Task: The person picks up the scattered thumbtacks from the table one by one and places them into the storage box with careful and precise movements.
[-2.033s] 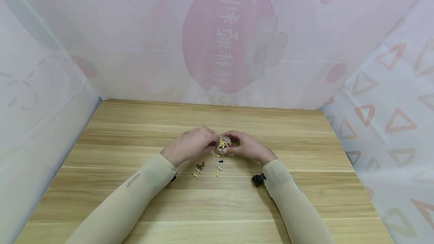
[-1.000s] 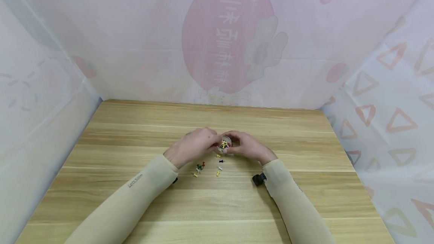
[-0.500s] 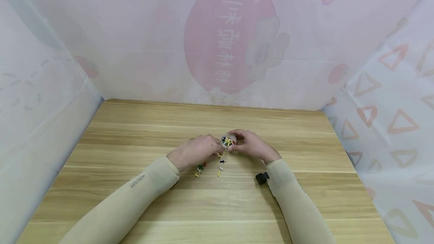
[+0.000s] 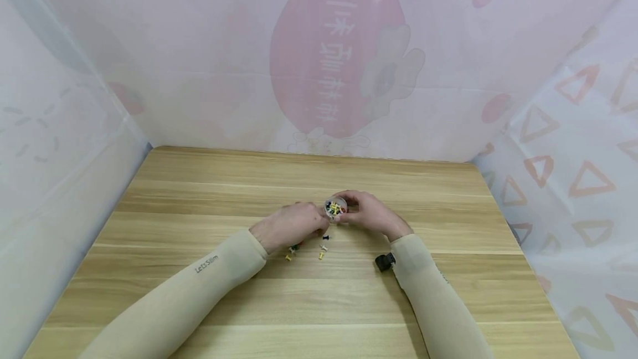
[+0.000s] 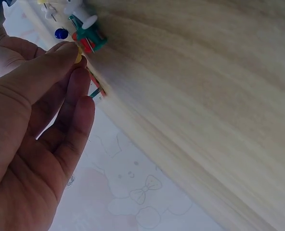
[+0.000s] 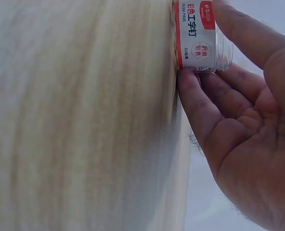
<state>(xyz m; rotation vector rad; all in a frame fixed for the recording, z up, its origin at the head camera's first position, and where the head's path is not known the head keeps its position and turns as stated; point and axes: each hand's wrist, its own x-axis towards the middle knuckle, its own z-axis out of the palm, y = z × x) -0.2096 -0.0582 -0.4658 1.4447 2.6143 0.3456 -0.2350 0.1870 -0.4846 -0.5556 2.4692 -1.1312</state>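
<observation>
My right hand (image 4: 371, 216) grips a small clear push pin jar (image 6: 198, 38) with a red-and-white label, standing lidless on the table. Yellow and other coloured push pins (image 4: 335, 208) show inside its mouth. Just left of the jar, my left hand (image 4: 294, 226) pinches a yellow push pin (image 5: 78, 57) between thumb and forefinger, mostly covered by them. Near that hand lie a dark blue push pin (image 4: 326, 237), a white push pin (image 4: 324, 247) and a yellow one. A green push pin (image 5: 92, 38) and a red one lie together, partly hidden by the left hand in the head view.
The wooden table (image 4: 399, 303) reaches back to a printed cloth wall (image 4: 224, 71), with more cloth at both sides. A black wrist device (image 4: 384, 262) sits under the right wrist.
My left hand has moved from the jar's mouth down toward the near side and taken hold of the yellow push pin there. The jar and right hand shifted slightly right, then stayed.
</observation>
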